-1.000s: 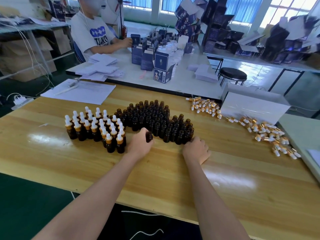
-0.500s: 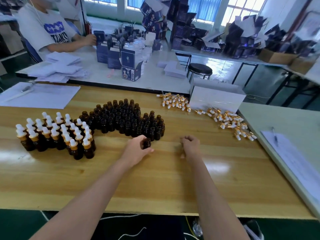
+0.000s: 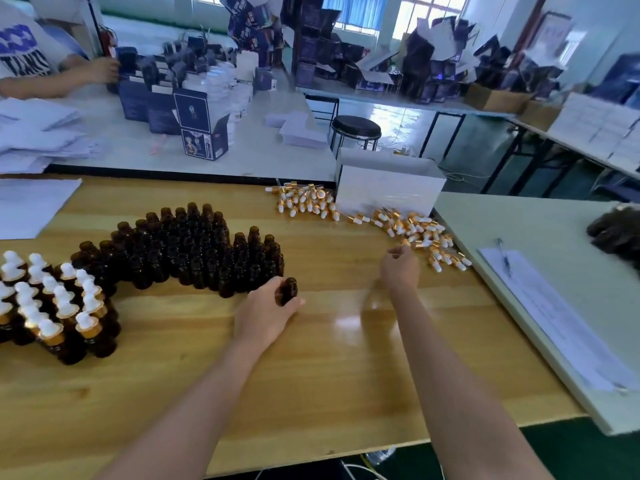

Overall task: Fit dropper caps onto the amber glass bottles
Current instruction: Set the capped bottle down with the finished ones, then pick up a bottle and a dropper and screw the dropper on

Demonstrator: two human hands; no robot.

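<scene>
Two hands over bench.
left hand grips uncapped bottle; right hand curled beside dropper caps, grip unclear.

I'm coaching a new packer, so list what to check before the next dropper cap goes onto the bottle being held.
1. Grip: left hand holds the small amber glass bottle: ok.
2. Mouth of that bottle bare, no cap on it: ok.
3. Reach: right hand is at the loose pile of gold-collared white dropper caps: ok.
4. A cap pinched in the right hand: cannot tell, the hand is blurred.
5. Sorting: finished capped bottles grouped left of the uncapped amber bottles: ok.
</scene>
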